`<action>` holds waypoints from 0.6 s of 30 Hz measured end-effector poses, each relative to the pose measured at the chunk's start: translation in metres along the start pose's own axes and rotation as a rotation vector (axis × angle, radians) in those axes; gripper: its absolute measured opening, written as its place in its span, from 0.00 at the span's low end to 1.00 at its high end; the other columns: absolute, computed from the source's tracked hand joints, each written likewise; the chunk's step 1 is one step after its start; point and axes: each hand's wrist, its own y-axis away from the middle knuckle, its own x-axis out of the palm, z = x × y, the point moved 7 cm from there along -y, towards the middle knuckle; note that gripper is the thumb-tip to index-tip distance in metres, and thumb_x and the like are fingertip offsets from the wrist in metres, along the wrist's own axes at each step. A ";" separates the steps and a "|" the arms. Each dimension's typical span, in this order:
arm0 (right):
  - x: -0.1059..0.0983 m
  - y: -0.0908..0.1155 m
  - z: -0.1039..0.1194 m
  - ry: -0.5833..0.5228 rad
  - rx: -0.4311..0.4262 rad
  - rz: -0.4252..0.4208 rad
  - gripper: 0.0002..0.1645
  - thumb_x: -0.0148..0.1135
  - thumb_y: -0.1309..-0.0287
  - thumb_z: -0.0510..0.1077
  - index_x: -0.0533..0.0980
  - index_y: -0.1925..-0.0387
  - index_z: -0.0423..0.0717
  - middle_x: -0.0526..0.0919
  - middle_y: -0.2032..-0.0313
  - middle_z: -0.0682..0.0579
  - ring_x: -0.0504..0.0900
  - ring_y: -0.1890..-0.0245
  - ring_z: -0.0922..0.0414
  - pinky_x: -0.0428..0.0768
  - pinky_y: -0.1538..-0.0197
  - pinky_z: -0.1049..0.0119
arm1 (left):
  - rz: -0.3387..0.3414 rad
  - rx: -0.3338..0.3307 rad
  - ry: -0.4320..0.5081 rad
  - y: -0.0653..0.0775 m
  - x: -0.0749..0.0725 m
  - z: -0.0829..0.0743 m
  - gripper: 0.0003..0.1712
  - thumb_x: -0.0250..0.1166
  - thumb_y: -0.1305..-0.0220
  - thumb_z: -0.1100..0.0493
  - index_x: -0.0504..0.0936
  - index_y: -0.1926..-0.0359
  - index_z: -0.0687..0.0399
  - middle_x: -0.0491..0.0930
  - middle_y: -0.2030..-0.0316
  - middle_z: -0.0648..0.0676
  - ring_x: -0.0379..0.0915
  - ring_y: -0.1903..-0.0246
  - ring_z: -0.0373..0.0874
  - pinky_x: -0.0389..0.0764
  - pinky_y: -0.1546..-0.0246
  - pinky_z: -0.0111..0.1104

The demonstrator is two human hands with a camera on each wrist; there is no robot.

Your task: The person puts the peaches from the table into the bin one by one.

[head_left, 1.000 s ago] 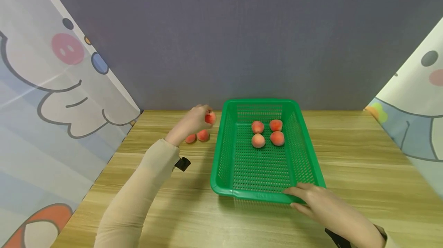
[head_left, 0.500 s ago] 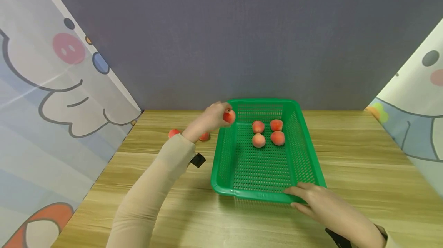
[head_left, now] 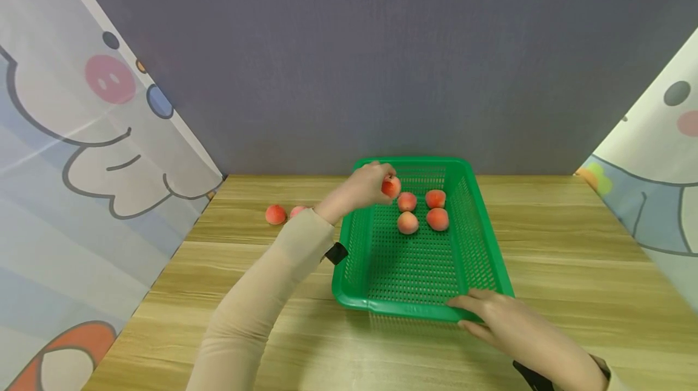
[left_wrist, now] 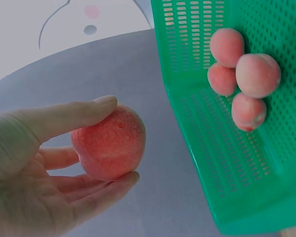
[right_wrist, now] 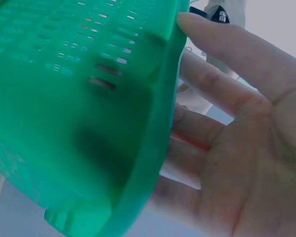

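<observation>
My left hand (head_left: pixel 372 186) holds a red peach (head_left: pixel 391 187) between thumb and fingers, over the left side of a green plastic basket (head_left: pixel 351 245). In the left wrist view the thumb lies on top of that peach (left_wrist: pixel 111 143) and the fingers support it from below. Several more peaches (head_left: pixel 407 222) sit grouped toward the back of the basket. At the basket's front right corner, my right hand (head_left: pixel 501 318) grips the rim, with fingers over the edge and the thumb on the near side. The right wrist view shows fingertips against the green rim (right_wrist: pixel 160 123).
Left of the basket, a peach (head_left: pixel 275 214) lies on the wooden table (head_left: pixel 523 215), with another peach (head_left: pixel 297 211) partly hidden behind my left forearm. A grey wall (head_left: pixel 349 63) rises behind the table. Cartoon-printed panels (head_left: pixel 109 154) flank it.
My left hand has carried its peach rightward, from beside the basket to over its left part. My right hand and the basket have stayed in place.
</observation>
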 end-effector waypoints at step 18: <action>0.000 0.000 -0.001 -0.006 0.011 -0.005 0.16 0.63 0.52 0.46 0.77 0.59 0.49 0.78 0.61 0.43 0.77 0.61 0.42 0.76 0.65 0.51 | 0.062 0.049 0.010 -0.019 0.029 -0.042 0.28 0.65 0.48 0.60 0.68 0.45 0.57 0.70 0.53 0.52 0.64 0.62 0.40 0.68 0.69 0.22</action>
